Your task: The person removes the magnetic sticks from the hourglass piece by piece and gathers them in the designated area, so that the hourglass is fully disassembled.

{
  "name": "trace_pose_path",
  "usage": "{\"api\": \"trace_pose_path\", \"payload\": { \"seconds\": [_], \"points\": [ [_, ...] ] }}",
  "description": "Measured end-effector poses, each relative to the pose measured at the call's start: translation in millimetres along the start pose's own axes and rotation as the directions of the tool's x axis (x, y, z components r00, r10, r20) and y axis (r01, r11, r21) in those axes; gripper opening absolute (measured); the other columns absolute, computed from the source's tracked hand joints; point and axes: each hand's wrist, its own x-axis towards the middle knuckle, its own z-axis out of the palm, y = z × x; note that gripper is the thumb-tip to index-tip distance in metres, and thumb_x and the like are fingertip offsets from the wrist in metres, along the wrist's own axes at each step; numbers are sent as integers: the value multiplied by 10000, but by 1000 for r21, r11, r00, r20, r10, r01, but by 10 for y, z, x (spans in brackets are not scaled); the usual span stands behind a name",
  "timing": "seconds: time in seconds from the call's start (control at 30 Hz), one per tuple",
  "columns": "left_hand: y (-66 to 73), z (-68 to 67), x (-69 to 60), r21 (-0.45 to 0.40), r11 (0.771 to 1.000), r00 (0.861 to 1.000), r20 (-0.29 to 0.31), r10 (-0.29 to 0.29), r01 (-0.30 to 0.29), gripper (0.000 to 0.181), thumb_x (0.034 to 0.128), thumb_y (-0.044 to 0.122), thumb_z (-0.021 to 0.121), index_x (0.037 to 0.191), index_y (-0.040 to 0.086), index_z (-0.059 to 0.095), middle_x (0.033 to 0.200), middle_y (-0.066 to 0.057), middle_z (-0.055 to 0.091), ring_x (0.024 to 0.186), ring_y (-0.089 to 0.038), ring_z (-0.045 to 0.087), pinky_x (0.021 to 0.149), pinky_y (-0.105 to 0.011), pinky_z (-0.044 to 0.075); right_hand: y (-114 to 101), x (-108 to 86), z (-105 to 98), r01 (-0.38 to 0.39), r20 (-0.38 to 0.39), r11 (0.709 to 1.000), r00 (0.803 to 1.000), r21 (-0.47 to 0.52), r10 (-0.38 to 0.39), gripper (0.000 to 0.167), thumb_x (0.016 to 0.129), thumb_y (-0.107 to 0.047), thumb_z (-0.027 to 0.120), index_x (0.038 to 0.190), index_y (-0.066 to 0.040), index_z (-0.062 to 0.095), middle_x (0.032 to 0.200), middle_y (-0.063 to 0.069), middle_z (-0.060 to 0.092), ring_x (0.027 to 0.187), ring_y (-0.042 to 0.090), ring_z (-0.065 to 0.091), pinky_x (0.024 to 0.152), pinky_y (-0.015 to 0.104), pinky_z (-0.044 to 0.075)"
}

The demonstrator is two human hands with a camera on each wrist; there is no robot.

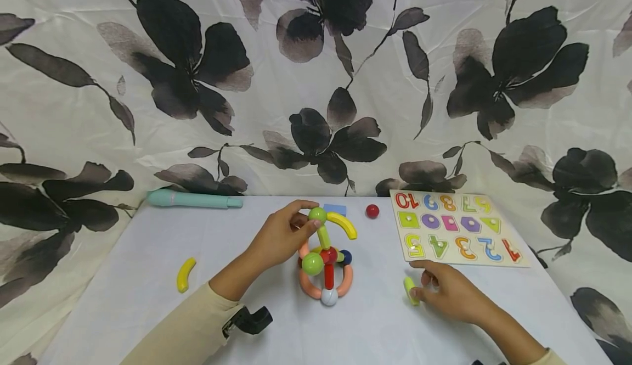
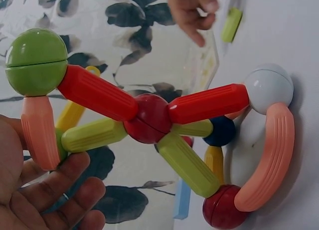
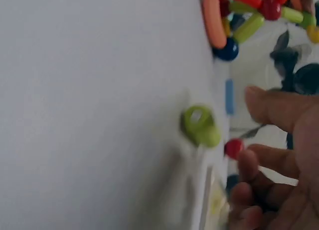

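My left hand (image 1: 278, 236) pinches the upper green ball (image 1: 317, 215) of an upright model made of balls and sticks. In the left wrist view the fingers of that hand (image 2: 55, 195) are partly behind a salmon curved stick (image 2: 39, 132). A red ball (image 2: 149, 118) joins red and green sticks at the model's centre. Low on the right, my right hand (image 1: 451, 293) is beside a short green stick (image 1: 410, 291) on the table. The right wrist view shows that hand (image 3: 279, 160) with thumb and fingers apart, and a gap between them and the green stick (image 3: 200, 126).
A yellow curved stick (image 1: 186, 275) lies at the left of the table (image 1: 123, 299). Behind it is a teal tube-like object (image 1: 195, 199). A loose red ball (image 1: 372, 211) and a blue block (image 1: 335, 209) are at the back. The number and shape board (image 1: 469, 267) lies back right.
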Motion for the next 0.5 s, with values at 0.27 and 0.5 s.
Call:
{"api": "trace_pose_path", "payload": {
  "seconds": [0.27, 0.5],
  "points": [
    [11, -12, -1, -2, 1000, 1000, 2, 1, -1, 425, 982, 295, 720, 1380, 186, 616, 983, 22, 715, 809, -178, 641, 673, -361, 526, -743, 48, 64, 97, -118, 984, 990, 151, -80, 402, 923, -332, 786, 1273, -167, 680, 926, -108, 600, 824, 171, 555, 695, 258, 468],
    [14, -13, 3, 0, 1000, 1000, 8, 3, -3, 408, 982, 303, 720, 1369, 226, 619, 986, 34, 722, 819, -164, 654, 687, -364, 534, -1254, 109, 299, 325, -189, 942, 934, 88, -305, 424, 894, -294, 823, 1271, -190, 658, 1076, -144, 620, 909, 62, 543, 689, 229, 516]
  ]
}}
